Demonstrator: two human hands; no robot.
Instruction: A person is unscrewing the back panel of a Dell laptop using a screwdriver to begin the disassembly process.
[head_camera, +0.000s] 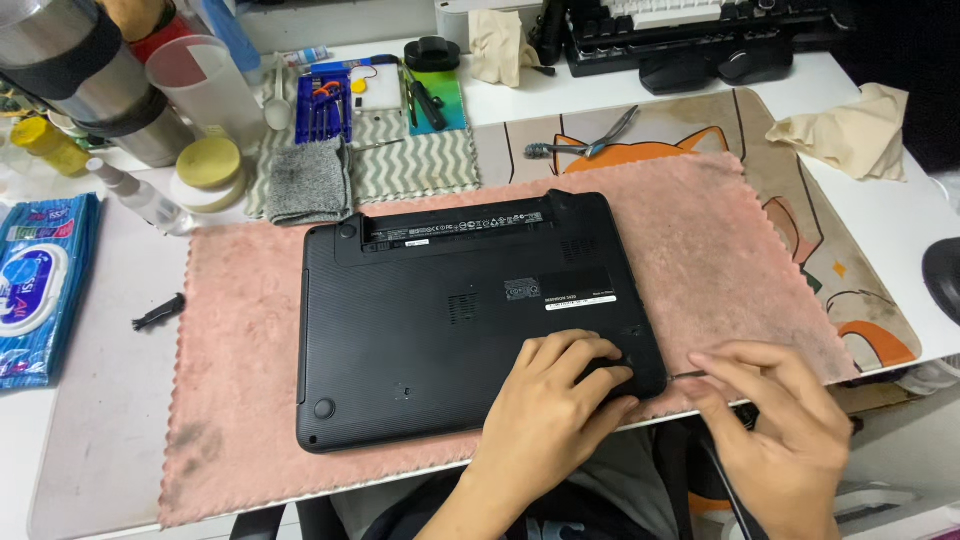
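1. My left hand (548, 405) lies flat on the near right corner of the black laptop (470, 320). My fingers (590, 365) are spread a little and press down on it. They are not wrapped around anything.
2. My right hand (775, 425) is just to the right of that corner, at the near edge of the table. The fingers are bent and close together. A thin dark tool (690, 376) pokes out from under them toward the laptop. I cannot tell for sure if my fingers pinch it.
3. The laptop lies upside down, with its bottom facing up. It sits in the middle of a pink cloth (720, 250).
4. The pink cloth covers part of a desk mat (850, 270) with an orange cat picture on it, on the right side.
5. Far behind the laptop lie metal pliers (585, 145).
6. Far to the left there is a small grey cloth (308, 180) and a blue tool case (322, 105).
7. On the left edge lies a blue pack of wipes (40, 285). A small black part (160, 312) lies near it on the white table (110, 400).
8. A crumpled tan cloth (850, 130) lies far to the right.
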